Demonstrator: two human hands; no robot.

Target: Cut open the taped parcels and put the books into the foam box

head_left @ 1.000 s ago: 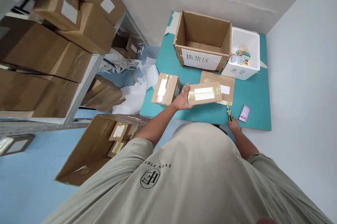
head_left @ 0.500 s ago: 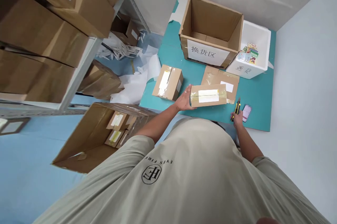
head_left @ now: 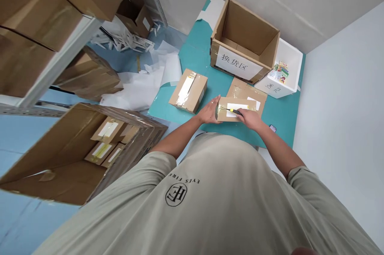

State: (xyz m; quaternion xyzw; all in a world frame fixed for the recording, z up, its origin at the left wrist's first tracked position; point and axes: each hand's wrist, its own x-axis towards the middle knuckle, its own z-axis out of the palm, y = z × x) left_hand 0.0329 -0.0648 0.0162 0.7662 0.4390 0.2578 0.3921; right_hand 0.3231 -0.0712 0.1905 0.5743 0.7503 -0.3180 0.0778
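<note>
A small taped cardboard box (head_left: 223,116) with a white label lies at the table's front edge. My left hand (head_left: 211,111) grips its left end, thumb and fingers on opposite sides. In my right hand (head_left: 251,118) is a yellow and black utility knife (head_left: 234,111), its tip over the tape at the box's left part. Whether the blade touches the tape I cannot tell. Under and behind the box lies a flat cardboard piece (head_left: 238,89) with a label. Another taped box (head_left: 188,90) sits to the left.
A big open carton (head_left: 240,63) and a white foam bin (head_left: 292,63) with small colourful packets stand at the back of the green table (head_left: 192,51). A phone (head_left: 273,128) lies to the right. On the left are a large carton (head_left: 129,155) holding several boxes, and a loaded shelf (head_left: 66,55).
My right hand has swung left with the utility knife, from beside the phone to above the box. My left hand still holds the box. The view has shifted somewhat.
</note>
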